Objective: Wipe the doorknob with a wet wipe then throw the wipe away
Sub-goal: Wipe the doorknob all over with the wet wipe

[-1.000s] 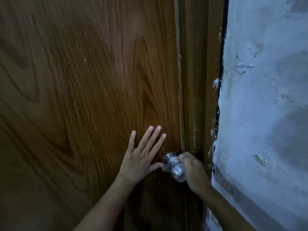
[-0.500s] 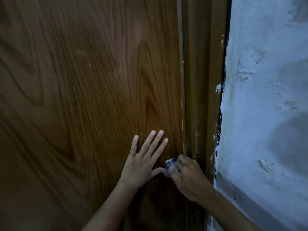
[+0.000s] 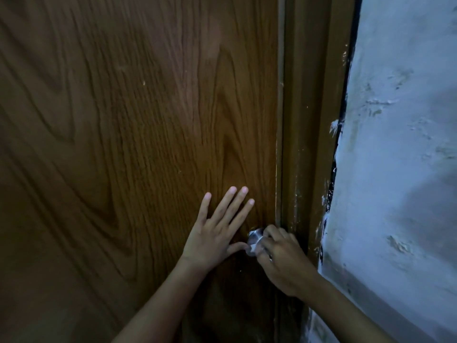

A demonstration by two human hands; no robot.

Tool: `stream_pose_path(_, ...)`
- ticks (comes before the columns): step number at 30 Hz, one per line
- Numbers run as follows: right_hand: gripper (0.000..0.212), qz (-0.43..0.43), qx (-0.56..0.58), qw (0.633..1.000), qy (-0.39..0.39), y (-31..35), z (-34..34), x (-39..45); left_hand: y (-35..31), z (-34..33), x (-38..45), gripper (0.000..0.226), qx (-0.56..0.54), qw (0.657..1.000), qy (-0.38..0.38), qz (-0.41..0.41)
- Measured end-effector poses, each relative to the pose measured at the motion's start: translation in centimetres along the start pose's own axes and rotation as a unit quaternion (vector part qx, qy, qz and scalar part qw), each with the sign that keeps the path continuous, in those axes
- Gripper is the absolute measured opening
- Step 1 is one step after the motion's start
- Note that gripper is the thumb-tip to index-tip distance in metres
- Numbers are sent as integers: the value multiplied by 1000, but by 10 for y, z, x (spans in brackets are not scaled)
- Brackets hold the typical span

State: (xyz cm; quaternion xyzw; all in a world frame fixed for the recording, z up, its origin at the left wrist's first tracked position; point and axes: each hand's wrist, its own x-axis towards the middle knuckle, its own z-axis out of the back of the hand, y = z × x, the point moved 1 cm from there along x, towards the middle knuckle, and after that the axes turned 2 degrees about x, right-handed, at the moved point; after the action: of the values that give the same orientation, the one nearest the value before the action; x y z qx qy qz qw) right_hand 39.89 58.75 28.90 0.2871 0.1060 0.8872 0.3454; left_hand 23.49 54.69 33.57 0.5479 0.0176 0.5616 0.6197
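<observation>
- Dim light throughout; head view is looking down and forward at a brown wood-grain door, which is filling the left and centre of the view.
- Door frame, same brown, is running top to bottom just right of the door's edge; flecks of pale paint are showing along its lower part.
- Rough whitewashed wall is taking up the right side, meeting the frame along a ragged dark seam.
- Doorknob, shiny metal, is sitting low on the door close to its right edge; only its upper left part is showing, the rest being covered by fingers.
- Left hand is lying flat against the door just left of the knob, fingers spread and pointing up; its grip is holding nothing; the thumb is reaching right and touching, or all but touching, the knob's lower left.
- Right hand is coming in from lower right; its grip is curled closed around the doorknob, knuckles toward the camera.
- Wet wipe: a small pale scrap is peeking out at the knob's lower left beneath the right fingers; too little is showing to be sure how it is folded.
- Both forearms are bare, entering from the bottom edge.
</observation>
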Motion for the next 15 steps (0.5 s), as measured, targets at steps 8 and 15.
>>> stream_pose_path(8,44,-334,489,803,-72,-13,5,-7,1,-1,1,99,-6,1000,-14,-1)
stream_pose_path(15,30,-285,421,859,-63,-8,9,-9,2,0,0,97,0,1000,-19,-10)
